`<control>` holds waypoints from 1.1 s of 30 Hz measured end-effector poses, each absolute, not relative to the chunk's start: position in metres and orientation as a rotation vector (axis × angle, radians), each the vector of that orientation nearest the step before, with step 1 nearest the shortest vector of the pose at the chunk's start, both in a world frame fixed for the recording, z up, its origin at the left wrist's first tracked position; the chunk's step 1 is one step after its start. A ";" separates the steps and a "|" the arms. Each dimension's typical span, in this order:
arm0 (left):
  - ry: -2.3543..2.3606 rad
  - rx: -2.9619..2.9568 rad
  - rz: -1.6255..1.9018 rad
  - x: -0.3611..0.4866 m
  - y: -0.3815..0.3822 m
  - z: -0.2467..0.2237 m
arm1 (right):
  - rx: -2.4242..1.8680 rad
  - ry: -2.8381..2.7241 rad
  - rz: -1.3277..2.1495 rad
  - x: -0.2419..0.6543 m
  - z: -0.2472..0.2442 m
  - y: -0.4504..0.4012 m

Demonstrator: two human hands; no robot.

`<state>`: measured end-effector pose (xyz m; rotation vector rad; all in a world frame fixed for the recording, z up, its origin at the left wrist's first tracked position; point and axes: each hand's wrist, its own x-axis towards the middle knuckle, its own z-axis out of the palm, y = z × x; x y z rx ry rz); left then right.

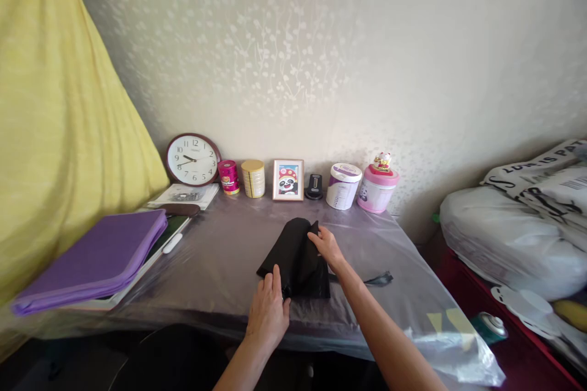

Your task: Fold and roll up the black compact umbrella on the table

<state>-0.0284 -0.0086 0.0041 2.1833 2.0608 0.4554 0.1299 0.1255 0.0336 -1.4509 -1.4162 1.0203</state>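
Observation:
A black, soft, folded item (291,253), like thin fabric or a bag, lies near the table's front edge; its exact kind is unclear. My right hand (328,245) pinches a raised flap at its upper right side, thumb and fingers closed. At the near left edge, my left hand (268,308) grips the same item, index finger along its top and thumb at the lower edge. Some of the left fingers are hidden beneath the hand. A dark shiny strap (380,279) lies to the right, partly behind my right forearm.
The table has a clear plastic cover (220,269). A purple folder (98,256) lies at left. Along the wall stand a clock (193,160), a pink tin (228,177), a yellow canister (254,179), a panda picture (288,180) and two tubs (343,187). White bags (509,232) are at right.

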 end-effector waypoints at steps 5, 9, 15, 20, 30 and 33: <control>2.049 2.188 0.436 -0.028 -0.009 0.006 | -1.442 -1.390 1.054 0.110 0.040 0.130; 2.044 2.189 0.445 -0.028 -0.009 0.004 | -1.440 -1.395 1.068 0.100 0.042 0.132; 2.061 2.205 0.517 -0.028 -0.008 -0.002 | -1.484 -1.426 1.052 0.086 0.042 0.136; 2.074 2.201 0.554 -0.029 -0.006 -0.005 | -1.533 -1.495 1.032 0.076 0.038 0.140; 2.082 2.170 0.488 -0.028 -0.005 0.007 | -1.530 -1.797 0.884 0.073 0.036 0.140; 2.096 2.159 0.471 -0.028 -0.006 0.006 | -1.406 -1.963 0.823 0.072 0.038 0.129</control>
